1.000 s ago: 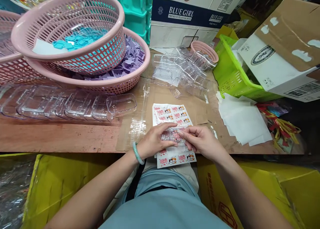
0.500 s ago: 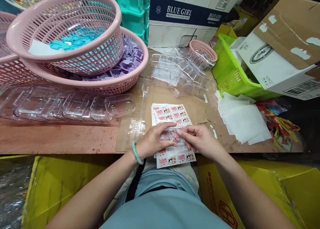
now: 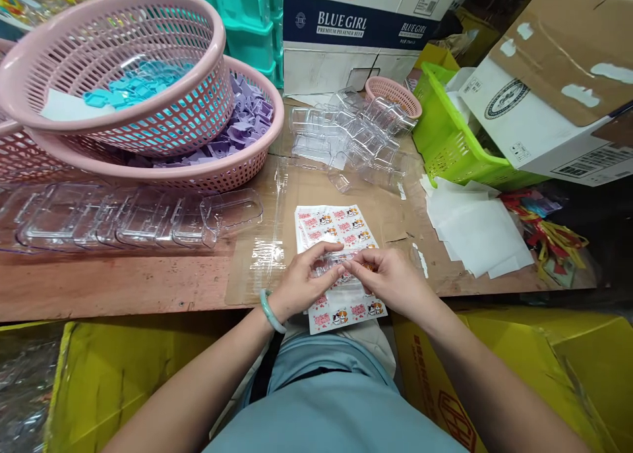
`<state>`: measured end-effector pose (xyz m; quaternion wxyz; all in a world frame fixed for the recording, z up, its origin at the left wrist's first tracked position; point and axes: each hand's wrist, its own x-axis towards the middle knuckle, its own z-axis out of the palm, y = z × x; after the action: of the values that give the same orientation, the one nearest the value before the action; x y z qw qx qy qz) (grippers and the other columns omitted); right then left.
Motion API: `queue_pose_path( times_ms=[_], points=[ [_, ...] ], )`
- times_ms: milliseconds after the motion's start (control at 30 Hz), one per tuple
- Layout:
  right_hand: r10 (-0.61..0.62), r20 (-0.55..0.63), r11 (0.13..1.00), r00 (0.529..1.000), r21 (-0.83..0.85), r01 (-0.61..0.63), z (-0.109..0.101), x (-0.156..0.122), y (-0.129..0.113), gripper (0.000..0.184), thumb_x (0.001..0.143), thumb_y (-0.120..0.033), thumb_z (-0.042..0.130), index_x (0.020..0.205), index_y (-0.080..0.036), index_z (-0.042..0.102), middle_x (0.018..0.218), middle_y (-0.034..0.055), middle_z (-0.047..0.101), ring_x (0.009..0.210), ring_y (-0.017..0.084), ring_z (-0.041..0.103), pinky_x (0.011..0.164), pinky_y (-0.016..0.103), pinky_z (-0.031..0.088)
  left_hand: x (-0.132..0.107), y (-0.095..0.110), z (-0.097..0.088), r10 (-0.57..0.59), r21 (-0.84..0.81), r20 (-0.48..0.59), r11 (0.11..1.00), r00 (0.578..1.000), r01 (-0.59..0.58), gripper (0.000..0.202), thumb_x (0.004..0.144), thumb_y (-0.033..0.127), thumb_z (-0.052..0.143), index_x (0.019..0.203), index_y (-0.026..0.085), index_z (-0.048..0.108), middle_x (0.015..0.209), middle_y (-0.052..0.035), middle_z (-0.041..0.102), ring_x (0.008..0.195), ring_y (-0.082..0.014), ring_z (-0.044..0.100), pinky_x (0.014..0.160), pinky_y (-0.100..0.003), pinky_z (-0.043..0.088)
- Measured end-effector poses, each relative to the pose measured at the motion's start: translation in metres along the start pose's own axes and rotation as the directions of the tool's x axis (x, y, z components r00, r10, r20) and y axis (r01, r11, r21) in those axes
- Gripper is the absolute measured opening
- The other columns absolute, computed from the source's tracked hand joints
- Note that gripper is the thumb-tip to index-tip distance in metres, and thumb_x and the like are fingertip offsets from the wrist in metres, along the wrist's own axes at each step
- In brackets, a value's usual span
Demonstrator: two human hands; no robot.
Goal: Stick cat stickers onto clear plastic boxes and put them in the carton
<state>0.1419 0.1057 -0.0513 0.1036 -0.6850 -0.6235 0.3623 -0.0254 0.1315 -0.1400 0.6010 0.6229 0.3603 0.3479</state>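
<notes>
A small clear plastic case (image 3: 326, 264) is held just above a stack of sticker sheets (image 3: 349, 318) printed with cartoon cats and red lettering. My left hand (image 3: 301, 283), a jade-coloured bangle at its wrist, grips the case's left side between thumb and fingers. From the right, my right hand (image 3: 393, 280) closes on the same case, thumb and fingertips pressed to its upper face. Both thumb tips nearly touch over it, hiding much of the case. Whether a loose sticker lies under the right fingertips cannot be made out.
Clear plastic cases (image 3: 119, 215) line the left side below pink baskets (image 3: 247, 169) of blue and purple parts. More clear cases (image 3: 356, 126) lie behind the sheets. White paper slips (image 3: 479, 229), a green basket (image 3: 452, 143) and a carton (image 3: 534, 123) stand right.
My left thumb has moved up and right onto the case, meeting my right fingertips. The right hand has shifted slightly left over the case. The whole view has shifted a little.
</notes>
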Motion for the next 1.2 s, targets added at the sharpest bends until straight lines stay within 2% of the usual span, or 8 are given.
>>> queue_pose_path(
  times_ms=[133, 367, 467, 633, 900, 967, 1067, 1200],
  points=[
    [-0.095, -0.157, 0.983, 0.983, -0.169, 0.068, 0.009, -0.009, -0.003, 0.027, 0.089, -0.037, 0.052, 0.074, -0.020, 0.068, 0.066, 0.0036, 0.068, 0.055, 0.014, 0.054, 0.055, 0.026, 0.034, 0.000, -0.001, 0.002, -0.018, -0.009, 0.003, 1.000, 1.000, 0.018, 0.036, 0.084, 0.038, 0.062, 0.116, 0.020, 0.060, 0.118, -0.0086, 0.064, 0.110, -0.0218, 0.061, 0.097, -0.036, 0.049],
    [-0.059, -0.324, 0.998, 0.944, -0.035, 0.050, 0.017, -0.019, 0.012, 0.023, 0.090, -0.038, 0.053, 0.100, -0.021, 0.064, 0.060, -0.0005, 0.062, 0.054, 0.015, 0.056, 0.056, 0.025, 0.040, 0.002, 0.000, 0.002, -0.047, -0.060, 0.030, 0.997, 0.998, 0.049, 0.039, 0.083, 0.040, 0.064, 0.116, 0.019, 0.060, 0.120, -0.0097, 0.063, 0.110, -0.0225, 0.061, 0.096, -0.036, 0.050],
    [-0.105, -0.340, 0.994, 0.935, -0.059, 0.090, 0.016, -0.019, 0.022, 0.021, 0.093, -0.035, 0.049, 0.097, -0.022, 0.064, 0.066, 0.0008, 0.065, 0.059, 0.016, 0.061, 0.059, 0.026, 0.043, 0.002, -0.002, 0.002, -0.051, -0.065, 0.039, 0.996, 0.998, 0.053, 0.040, 0.083, 0.041, 0.064, 0.116, 0.019, 0.060, 0.121, -0.0095, 0.063, 0.111, -0.0230, 0.060, 0.096, -0.036, 0.050],
    [-0.360, -0.412, 0.921, 0.837, -0.297, 0.250, 0.025, -0.015, 0.036, 0.023, 0.097, -0.024, 0.042, 0.101, -0.017, 0.064, 0.092, 0.0097, 0.072, 0.081, 0.020, 0.067, 0.074, 0.029, 0.047, 0.000, -0.004, 0.003, -0.050, -0.069, 0.039, 0.996, 0.998, 0.053, 0.040, 0.084, 0.039, 0.063, 0.119, 0.020, 0.058, 0.126, -0.0095, 0.061, 0.115, -0.0238, 0.059, 0.099, -0.038, 0.049],
    [-0.488, -0.465, 0.827, 0.738, -0.516, 0.222, 0.044, -0.011, 0.054, 0.027, 0.096, -0.020, 0.041, 0.114, -0.015, 0.061, 0.080, 0.0115, 0.071, 0.069, 0.022, 0.060, 0.068, 0.035, 0.047, -0.003, -0.003, 0.007, -0.069, -0.030, 0.018, 0.997, 0.997, 0.070, 0.041, 0.084, 0.039, 0.064, 0.119, 0.020, 0.057, 0.128, -0.0096, 0.060, 0.114, -0.0234, 0.060, 0.100, -0.040, 0.049],
    [-0.437, -0.564, 0.876, 0.701, -0.443, 0.190, 0.047, -0.011, 0.055, 0.030, 0.096, -0.024, 0.043, 0.123, -0.017, 0.055, 0.090, 0.0124, 0.070, 0.073, 0.021, 0.060, 0.072, 0.035, 0.048, -0.004, -0.005, 0.008, -0.070, -0.044, 0.013, 0.997, 0.997, 0.071, 0.041, 0.084, 0.039, 0.063, 0.120, 0.020, 0.056, 0.128, -0.0094, 0.060, 0.112, -0.0228, 0.061, 0.098, -0.039, 0.050],
    [-0.186, -0.726, 0.982, 0.662, -0.157, 0.104, 0.053, -0.012, 0.052, 0.042, 0.096, -0.035, 0.044, 0.134, -0.018, 0.042, 0.105, 0.0136, 0.064, 0.084, 0.021, 0.060, 0.077, 0.036, 0.050, -0.005, -0.006, 0.009, -0.066, -0.081, -0.003, 0.995, 0.998, 0.065, 0.040, 0.084, 0.038, 0.063, 0.119, 0.020, 0.056, 0.130, -0.0095, 0.059, 0.114, -0.0223, 0.060, 0.099, -0.038, 0.050],
    [0.065, -0.570, 0.983, 0.819, 0.179, 0.047, 0.057, -0.010, 0.045, 0.064, 0.085, -0.052, 0.057, 0.136, -0.017, 0.041, 0.121, 0.0155, 0.059, 0.100, 0.024, 0.061, 0.075, 0.034, 0.053, -0.007, -0.006, 0.010, -0.053, -0.094, -0.014, 0.994, 0.999, 0.051, 0.038, 0.085, 0.036, 0.062, 0.119, 0.020, 0.056, 0.130, -0.0100, 0.059, 0.116, -0.0221, 0.059, 0.102, -0.038, 0.048]
  ],
)
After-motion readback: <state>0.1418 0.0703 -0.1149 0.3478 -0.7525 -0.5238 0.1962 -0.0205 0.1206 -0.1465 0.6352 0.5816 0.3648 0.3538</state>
